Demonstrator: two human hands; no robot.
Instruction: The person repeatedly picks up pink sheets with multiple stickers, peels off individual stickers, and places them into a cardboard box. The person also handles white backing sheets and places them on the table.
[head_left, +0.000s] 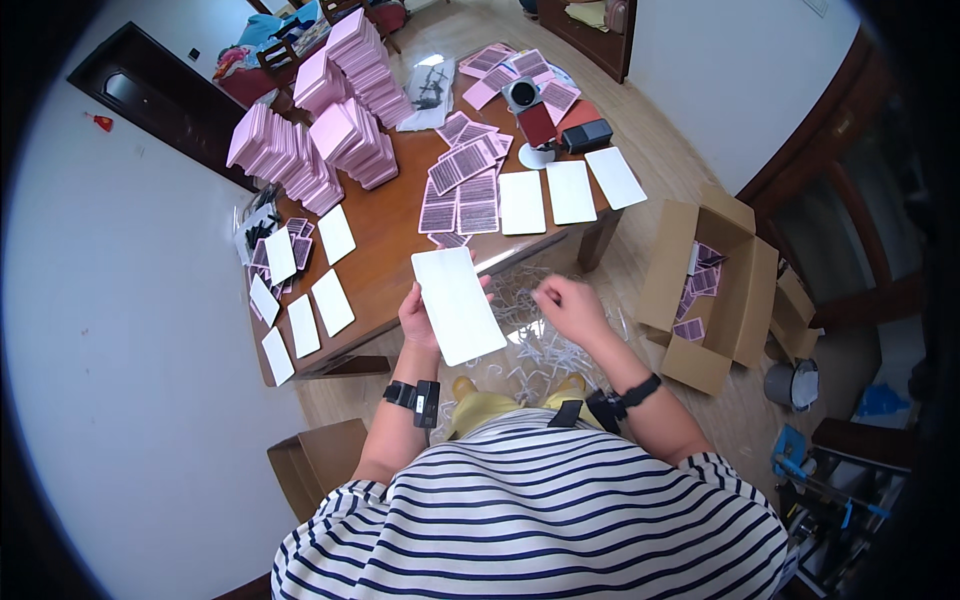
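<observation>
My left hand (420, 319) grips a blank white card or sheet (459, 306) with rounded corners, its thumb on the near side and fingertips showing past the far edge. To the right of that card, apart from it, my right hand (574, 307) hangs over the floor with its fingers curled and slightly blurred. I see no clear object in it. Beyond both hands is a brown wooden table (382, 217). White cards lie along its right part (522, 202) and its left end (332, 302). Pink cards with dark stripes (477, 204) are spread near the table's front edge.
Tall stacks of pink cards (281, 154) stand at the back left. A device on a round stand (537, 155) and a black box (587, 136) sit at right. An open cardboard box (739, 300) holds striped cards. White curled strips (551, 345) litter the floor.
</observation>
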